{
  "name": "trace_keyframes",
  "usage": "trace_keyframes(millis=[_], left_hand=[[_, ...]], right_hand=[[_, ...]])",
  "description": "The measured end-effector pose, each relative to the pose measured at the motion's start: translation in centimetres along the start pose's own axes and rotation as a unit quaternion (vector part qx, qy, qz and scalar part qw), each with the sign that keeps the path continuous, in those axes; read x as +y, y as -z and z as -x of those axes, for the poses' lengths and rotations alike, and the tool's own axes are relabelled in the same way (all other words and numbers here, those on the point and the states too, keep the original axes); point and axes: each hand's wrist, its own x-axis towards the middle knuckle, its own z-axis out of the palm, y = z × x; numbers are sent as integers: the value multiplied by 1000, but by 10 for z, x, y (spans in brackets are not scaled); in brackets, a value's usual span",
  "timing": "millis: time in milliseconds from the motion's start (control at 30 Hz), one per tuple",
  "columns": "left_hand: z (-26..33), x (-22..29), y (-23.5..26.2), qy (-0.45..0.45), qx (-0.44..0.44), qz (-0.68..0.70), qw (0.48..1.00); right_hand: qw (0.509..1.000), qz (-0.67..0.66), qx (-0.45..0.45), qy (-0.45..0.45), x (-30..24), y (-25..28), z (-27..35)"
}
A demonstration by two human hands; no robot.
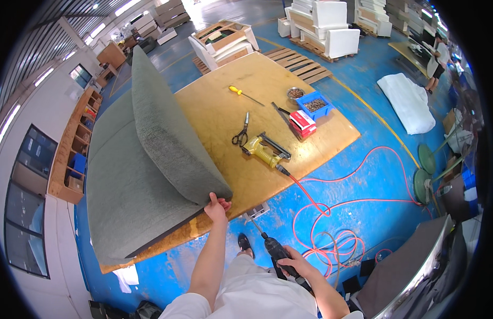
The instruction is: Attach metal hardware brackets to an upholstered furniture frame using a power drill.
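A grey upholstered seat section [118, 175] lies on the left part of the wooden worktable [214, 111], with a grey padded backrest [164, 122] rising from it. My left hand [217, 206] is closed on the backrest's lower near corner. Beyond the table's near edge, my right hand [299, 262] grips a black power drill [281, 254] whose long bit points up toward the table. A yellow-green staple gun [263, 153] lies on the tabletop, joined to a red air hose [305, 191]. Beside it are black-handled scissors [242, 133] and a yellow-handled screwdriver [243, 94].
On the table's far right stand a blue bin of small fasteners [322, 112], a metal bowl [295, 93] and a red-and-white box [303, 125]. Hose loops lie on the blue floor. Pallets [298, 63] stand behind the table. Another person [441, 58] is at the far right.
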Motion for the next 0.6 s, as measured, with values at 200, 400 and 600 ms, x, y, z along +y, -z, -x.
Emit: trace_keyframes(millis=[200,400,600], left_hand=[[-4,-3,11,-22,-9,27,999],[-7,15,27,-136,41,-150,978],[-2,42,31,-168,53,-272,946]], right_hand=[[1000,-6,-1,26,8,-1,-3],[993,60,-48,84,-27,-41,-49],[964,190,20,187,-34,-79,-118]])
